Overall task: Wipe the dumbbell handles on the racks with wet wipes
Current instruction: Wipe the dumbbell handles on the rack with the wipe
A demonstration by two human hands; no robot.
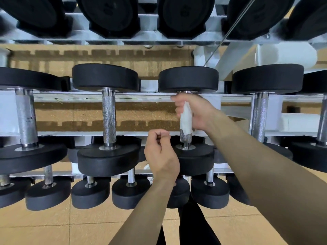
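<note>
Black dumbbells with knurled steel handles lie across a white rack [123, 99]. My right hand [196, 112] is wrapped around the handle of the middle-row dumbbell [188, 79] right of centre, with a white wet wipe [185, 121] pressed between palm and metal. The wipe covers the upper part of the handle; bare knurling [185, 137] shows below it. My left hand [161, 154] hovers below and to the left, fingers curled in a loose fist, holding nothing I can see. The neighbouring dumbbell handle [108, 117] to the left is uncovered.
A top row of large dumbbells [108, 15] hangs overhead, and a lower row of smaller dumbbells [131, 193] sits near the tan tiled floor [53, 227]. A thin cable [230, 30] slants at the upper right. My dark trouser legs [191, 227] show at the bottom.
</note>
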